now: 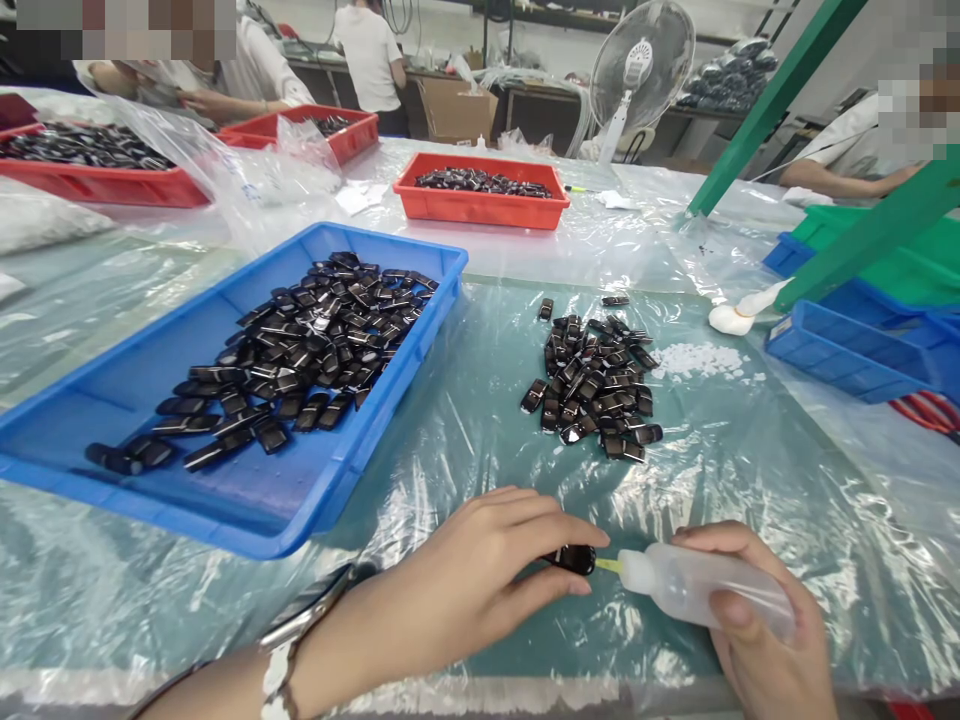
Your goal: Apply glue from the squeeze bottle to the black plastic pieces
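Note:
Between thumb and fingers, my left hand (487, 560) pinches a small glossy black plastic piece (576, 558) low over the table. A translucent squeeze bottle (705, 580) lies in the grip of my right hand (780, 620), tilted sideways. Its yellow needle tip (609, 565) meets the right end of the black piece; whether any liquid comes out cannot be made out. Beyond my hands, a heap of similar black pieces (596, 385) lies on the plastic-covered table. A blue tray (300, 535) at the left holds many more of them.
White flakes (697, 362) lie right of the heap. Blue bins (847, 350) and a green slanted post (780, 110) stand at the right. Red trays (480, 210) of black parts sit farther back. A fan (637, 70) and several people are beyond the table.

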{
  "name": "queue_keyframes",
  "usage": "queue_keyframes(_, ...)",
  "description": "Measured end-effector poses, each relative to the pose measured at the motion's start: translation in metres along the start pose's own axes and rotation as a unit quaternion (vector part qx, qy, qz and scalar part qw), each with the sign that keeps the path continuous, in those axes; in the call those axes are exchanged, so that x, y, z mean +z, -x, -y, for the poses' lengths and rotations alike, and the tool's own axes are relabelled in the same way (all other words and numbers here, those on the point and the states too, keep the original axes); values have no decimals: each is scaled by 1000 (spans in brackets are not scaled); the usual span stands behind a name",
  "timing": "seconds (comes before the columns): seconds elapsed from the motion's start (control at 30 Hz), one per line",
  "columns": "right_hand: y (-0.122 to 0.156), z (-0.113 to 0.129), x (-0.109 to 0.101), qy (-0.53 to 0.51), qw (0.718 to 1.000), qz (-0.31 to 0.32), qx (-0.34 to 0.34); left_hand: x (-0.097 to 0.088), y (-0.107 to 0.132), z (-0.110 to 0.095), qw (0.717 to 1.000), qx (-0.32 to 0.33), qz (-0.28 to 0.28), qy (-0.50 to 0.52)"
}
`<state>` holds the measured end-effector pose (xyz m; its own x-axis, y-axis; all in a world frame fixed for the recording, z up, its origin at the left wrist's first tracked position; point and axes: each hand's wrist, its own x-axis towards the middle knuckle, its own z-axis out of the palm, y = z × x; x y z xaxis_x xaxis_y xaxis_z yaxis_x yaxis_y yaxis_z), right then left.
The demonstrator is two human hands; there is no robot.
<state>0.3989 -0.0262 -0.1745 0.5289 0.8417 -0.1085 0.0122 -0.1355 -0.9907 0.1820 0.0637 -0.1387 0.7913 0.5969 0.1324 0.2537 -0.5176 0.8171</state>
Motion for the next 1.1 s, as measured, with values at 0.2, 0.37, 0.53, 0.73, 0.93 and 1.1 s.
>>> queue_keyframes(0.2,0,2,2,0,1000,0,-6,1,2,2,1000,-3,1,4)
queue_keyframes(0.37,1,1,4,-14,1000,-4,1,1,0,3,1000,-6,0,10)
queue_keyframes(0.53,1,1,5,-16,1000,-16,8,2,-1,3,1000,-10,-2,14)
queue_keyframes(0.73,-1,-4,1,3,1000,-8,-18,-2,1,-3,1000,-15,-1,14)
queue_keyframes(0.93,3,0,7,7,999,-36,-21,-5,1,-1,999,-12,-14,28)
queue_keyframes(1.1,6,7,13,56,996,-63,-39,0,3,9,995,-68,-55,57)
